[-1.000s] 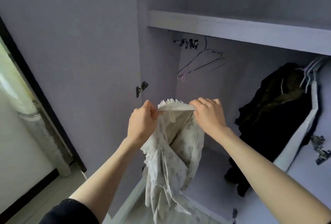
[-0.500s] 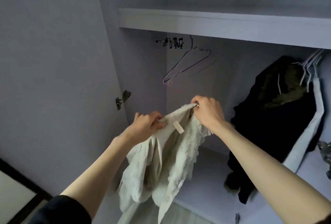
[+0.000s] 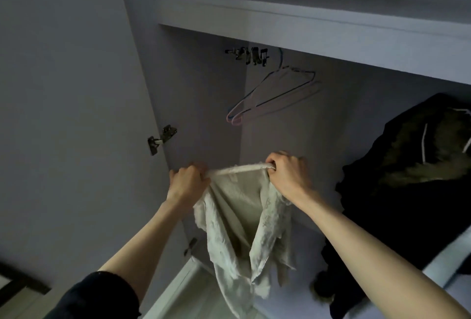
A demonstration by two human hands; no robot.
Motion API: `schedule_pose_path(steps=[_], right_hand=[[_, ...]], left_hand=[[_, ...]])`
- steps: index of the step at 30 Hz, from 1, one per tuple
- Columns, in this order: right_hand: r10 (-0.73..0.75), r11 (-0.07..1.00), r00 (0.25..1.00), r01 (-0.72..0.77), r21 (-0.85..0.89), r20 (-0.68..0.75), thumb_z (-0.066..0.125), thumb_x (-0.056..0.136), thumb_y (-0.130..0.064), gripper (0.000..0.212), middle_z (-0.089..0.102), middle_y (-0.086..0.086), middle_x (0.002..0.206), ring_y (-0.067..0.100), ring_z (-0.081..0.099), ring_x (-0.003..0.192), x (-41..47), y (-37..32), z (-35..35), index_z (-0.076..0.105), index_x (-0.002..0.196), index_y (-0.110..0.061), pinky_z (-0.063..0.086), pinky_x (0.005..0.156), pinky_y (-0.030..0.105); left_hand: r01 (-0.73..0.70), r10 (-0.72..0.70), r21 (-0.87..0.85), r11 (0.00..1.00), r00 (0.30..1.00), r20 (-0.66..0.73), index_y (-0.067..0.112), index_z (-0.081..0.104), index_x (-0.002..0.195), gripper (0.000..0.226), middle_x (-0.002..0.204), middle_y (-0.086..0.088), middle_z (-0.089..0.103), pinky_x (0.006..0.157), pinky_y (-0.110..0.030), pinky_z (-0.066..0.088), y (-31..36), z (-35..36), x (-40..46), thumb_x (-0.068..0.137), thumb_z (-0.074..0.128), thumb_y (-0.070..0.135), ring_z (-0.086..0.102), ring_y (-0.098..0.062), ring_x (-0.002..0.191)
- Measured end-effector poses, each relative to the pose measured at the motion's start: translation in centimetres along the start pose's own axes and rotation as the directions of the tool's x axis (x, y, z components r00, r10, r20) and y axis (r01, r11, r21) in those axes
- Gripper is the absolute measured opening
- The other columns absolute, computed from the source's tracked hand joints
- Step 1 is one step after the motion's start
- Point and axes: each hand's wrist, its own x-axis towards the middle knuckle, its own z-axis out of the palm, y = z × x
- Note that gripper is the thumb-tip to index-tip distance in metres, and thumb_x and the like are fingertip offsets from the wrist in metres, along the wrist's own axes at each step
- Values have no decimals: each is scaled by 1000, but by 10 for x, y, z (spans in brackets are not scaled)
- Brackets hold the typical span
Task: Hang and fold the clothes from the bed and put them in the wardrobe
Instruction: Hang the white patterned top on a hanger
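Left hand point(image 3: 187, 181) and right hand point(image 3: 286, 174) are gripping the cream embroidered cotton garment point(image 3: 242, 219) taut; advise reaching for the thin wire hangers point(image 3: 271, 97) above the right hand.

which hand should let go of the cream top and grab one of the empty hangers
Right, probably. The right hand sits almost directly under the empty hangers, while the left hand is off toward the door side. Both hands grip the cream top by its upper edge, so the left can keep holding it.
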Motion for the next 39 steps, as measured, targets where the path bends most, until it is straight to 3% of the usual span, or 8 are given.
schedule_pose_path(steps=[6, 10, 16, 22, 25, 27, 32, 39], right_hand=[[83, 992, 992, -91, 88, 95, 57, 86, -20, 16, 71, -1, 97, 24, 64, 93, 16, 9, 7, 70, 94, -22, 43, 79, 32], [122, 986, 956, -148, 83, 265, 61, 87, -37, 19, 72, 1, 94, 24, 65, 92, 27, 8, 14, 72, 91, -23, 51, 78, 34], [141, 883, 938, -264, 388, 317, 60, 90, -25, 33, 65, 7, 120, 26, 58, 113, 57, -10, 28, 62, 121, -14, 47, 95, 38], [279, 238, 904, -393, 888, 325, 48, 91, -7, 27, 63, 7, 76, 22, 56, 78, 118, -59, 18, 61, 68, -12, 43, 66, 32], [302, -233, 819, -432, 871, 487, 44, 99, -16, 29, 50, 4, 51, 20, 51, 53, 145, -65, 13, 50, 71, -9, 42, 52, 31], [308, -386, 787, -410, 826, 534, 46, 99, -24, 25, 51, 4, 63, 18, 53, 58, 156, -63, 12, 50, 79, -9, 47, 57, 33], [464, -359, 756, -315, 878, 461, 31, 101, -13, 31, 44, -2, 45, 12, 37, 42, 162, -60, 17, 44, 73, -17, 35, 48, 20], [475, -223, 802, -289, 931, 362, 32, 92, 8, 33, 50, 6, 69, 17, 46, 54, 149, -33, 7, 47, 101, -20, 48, 54, 27]], left_hand=[[66, -54, -341, 938, 998, 45, 4, 72, 86, 12, 79, -8, 65, 66, -24, 36, 5, -19, 27, 84, 67, 14, 61, -23, 82], [137, -11, -557, 819, 975, 223, -5, 72, 92, 17, 77, -6, 61, 75, -26, 40, -1, -32, 31, 77, 73, 3, 53, -16, 80], [124, -4, -552, 825, 977, 215, 6, 66, 64, 15, 59, 1, 57, 66, -22, 42, -12, -49, 46, 77, 74, 4, 52, -7, 61], [35, 75, -525, 851, 980, 187, 18, 61, 59, 27, 58, 12, 56, 54, -5, 36, -17, -58, 57, 81, 71, 7, 49, 12, 47], [18, 83, -515, 857, 982, 172, 16, 59, 53, 31, 49, 16, 52, 53, -7, 34, -27, -67, 63, 82, 69, 8, 47, 8, 47], [32, 71, -530, 847, 983, 172, 0, 63, 61, 23, 57, 7, 53, 59, -16, 37, -33, -73, 65, 82, 69, 8, 48, -4, 58], [47, 53, -552, 832, 985, 164, 10, 65, 67, 16, 65, -4, 59, 70, -24, 42, -42, -81, 69, 82, 70, 7, 52, -12, 64], [38, 82, -561, 827, 979, 187, 21, 63, 62, 25, 60, 11, 60, 53, -4, 40, -37, -74, 75, 81, 71, 7, 54, 3, 56]])
